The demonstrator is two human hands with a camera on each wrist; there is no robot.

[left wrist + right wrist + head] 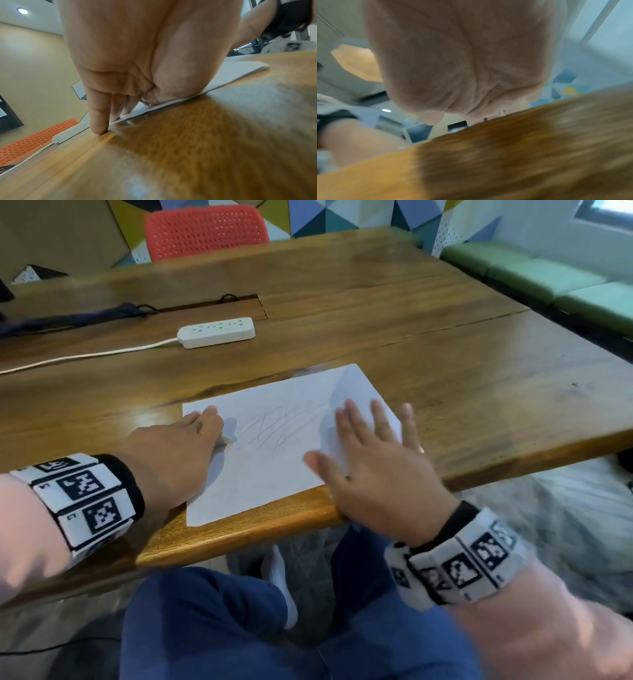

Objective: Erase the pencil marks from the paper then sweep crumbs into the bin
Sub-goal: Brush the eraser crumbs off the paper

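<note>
Paper (pixel 274 446): lying flat near the front edge of the wooden table (pixel 445 364), skewed slightly; its near left corner is reaching almost to the table's lip
Pencil marks (pixel 274 426): showing as faint slanted strokes across the middle of the sheet; nothing is looking rubbed out yet
Eraser (pixel 226 438): a small pale piece peeking from under the left hand's thumb side, touching the sheet just left of the strokes; judged to be the eraser, too small to confirm
Left hand (pixel 178 453): resting on the sheet's left part, thumb and forefinger pinching the pale piece; little finger is pressing straight down on the table beside the paper edge
Right hand (pixel 373 474): fingers spread wide and straight, holding nothing, lying over the sheet's right side; blurred, so contact cannot be told
Step in hand: erasing is only beginning; sweeping not yet due
Next move: calling for the right palm pinning the sheet firmly and the eraser travelling rightward over the strokes
Bin: not showing in any view
Surroundings: a white power strip (pixel 216 332) lying well behind the sheet; a red chair (pixel 205 231) standing beyond the table
</note>
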